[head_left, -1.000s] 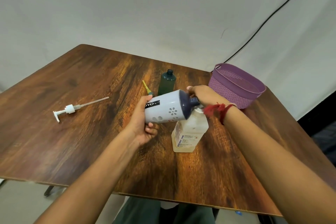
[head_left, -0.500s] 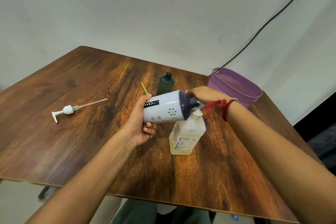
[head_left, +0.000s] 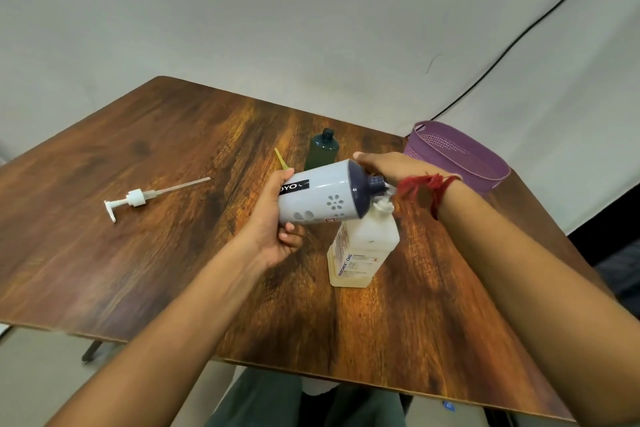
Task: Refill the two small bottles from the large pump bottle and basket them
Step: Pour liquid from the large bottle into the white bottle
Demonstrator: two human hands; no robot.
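Left hand [head_left: 273, 222] grips the tilted white bottle [head_left: 320, 196] over the open large bottle [head_left: 363, 250], hold of right hand [head_left: 391, 166] unclear; green bottle [head_left: 323, 154] and far-corner basket [head_left: 420, 149] wait.

Your worktop [head_left: 173, 253], a dark wood-grain slab, is carrying five things in front of you. A white pump head [head_left: 136, 198] with its long dip tube is lying flat towards your left, well apart from the rest. A large translucent bottle [head_left: 360, 253] is standing on its base near the middle, a little pale yellowish liquid showing at its bottom. Beyond it a dark green bottle [head_left: 323, 153] is standing upright, and a slim yellow-tipped piece [head_left: 281, 161], partly hidden from view, is lying just to its left. A purple basket [head_left: 457, 159] is sitting at the far right corner.
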